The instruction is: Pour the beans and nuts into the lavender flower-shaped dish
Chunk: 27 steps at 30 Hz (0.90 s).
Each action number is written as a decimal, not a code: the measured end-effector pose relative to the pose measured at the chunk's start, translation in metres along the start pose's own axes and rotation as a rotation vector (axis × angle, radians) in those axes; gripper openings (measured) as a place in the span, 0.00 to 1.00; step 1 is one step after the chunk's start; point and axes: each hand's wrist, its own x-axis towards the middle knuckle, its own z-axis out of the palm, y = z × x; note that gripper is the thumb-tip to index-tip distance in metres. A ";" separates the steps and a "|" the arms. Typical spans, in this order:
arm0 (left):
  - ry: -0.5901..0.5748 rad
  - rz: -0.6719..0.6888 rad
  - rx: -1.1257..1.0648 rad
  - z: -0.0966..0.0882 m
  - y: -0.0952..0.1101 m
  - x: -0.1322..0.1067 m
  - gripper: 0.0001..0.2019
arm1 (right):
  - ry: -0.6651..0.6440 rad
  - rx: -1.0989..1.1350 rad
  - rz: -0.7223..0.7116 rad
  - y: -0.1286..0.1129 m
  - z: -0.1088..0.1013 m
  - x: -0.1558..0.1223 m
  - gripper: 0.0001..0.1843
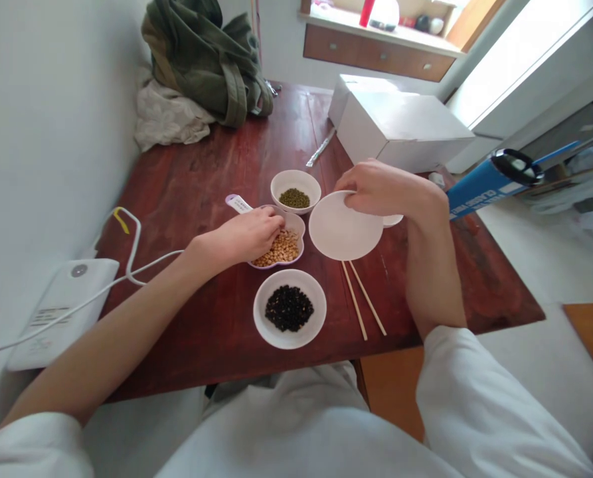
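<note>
A white shirt front (296,441) lies nearest the camera, at the near edge of a red-brown wooden surface (211,172). Just beyond that edge stands a white bowl (296,342) of black beans (289,308); neither hand touches it. Farther in, a purple-rimmed dish (297,222) with a short handle carries yellow beans (283,248). The left hand (249,234) reaches into this dish, fingers bent down at the beans; whether its grip is apart, or together on any beans, cannot be told. The right hand (386,189) has its grip clamped on the rim of a pale shallow bowl (346,229), tilted toward the camera, with no contents visible in it. Beyond the dish stands a bowl of green beans (294,198). Two chopsticks (354,302) lie on the near side of the held bowl, untouched.

Assessment: the step in hand appears to be handling the yellow beans by fingers. The next move calls for gathered left fingertips, lest beans scatter, and for a levelled right-hand bowl should it receive any.
</note>
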 end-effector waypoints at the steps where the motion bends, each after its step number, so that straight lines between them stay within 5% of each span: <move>1: -0.015 -0.004 0.012 -0.001 0.001 0.000 0.19 | -0.065 -0.012 0.009 0.005 0.004 0.004 0.16; 6: -0.024 -0.009 0.047 -0.001 0.007 0.003 0.21 | -0.264 -0.089 -0.007 0.017 0.022 0.026 0.17; 27: 0.044 0.051 0.054 0.011 -0.001 0.006 0.19 | -0.351 -0.043 -0.010 0.035 0.047 0.063 0.20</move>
